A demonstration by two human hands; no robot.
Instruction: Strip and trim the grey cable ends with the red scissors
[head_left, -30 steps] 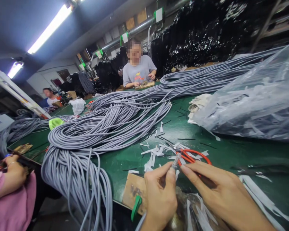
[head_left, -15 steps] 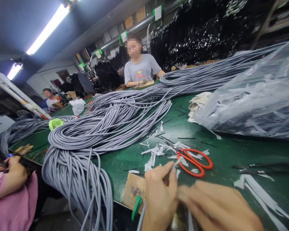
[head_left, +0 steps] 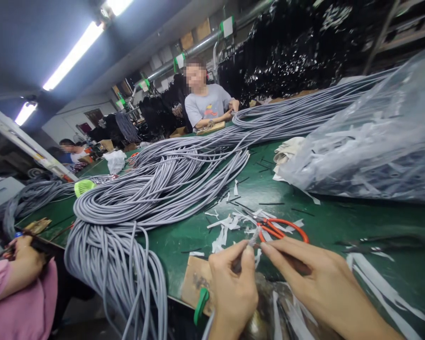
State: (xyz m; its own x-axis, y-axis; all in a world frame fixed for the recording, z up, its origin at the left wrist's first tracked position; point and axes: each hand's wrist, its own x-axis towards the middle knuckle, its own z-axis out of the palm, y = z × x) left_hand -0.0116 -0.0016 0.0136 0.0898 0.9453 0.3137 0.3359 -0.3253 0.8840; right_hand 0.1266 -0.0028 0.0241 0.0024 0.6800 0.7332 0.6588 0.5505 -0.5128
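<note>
I pinched the cable (head_left: pixel 254 235) in my left hand (head_left: pixel 233 278); right hand (head_left: pixel 313 269) narrow beside it, hold unclear. Scissors (head_left: pixel 269 222) lay beyond.

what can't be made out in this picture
All in the head view:
Cable tip at the left hand: blurred, too small for detail.
Right hand: blur hides whether it grips anything.
Plastic bag: cloudy film veils contents; right edge crops it.
Hanging cables: cropped by bottom edge.
Dark tool: blurred.

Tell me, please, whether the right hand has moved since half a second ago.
Yes: the right hand has moved forward, toward the red-handled scissors, and now hides part of them.
</note>
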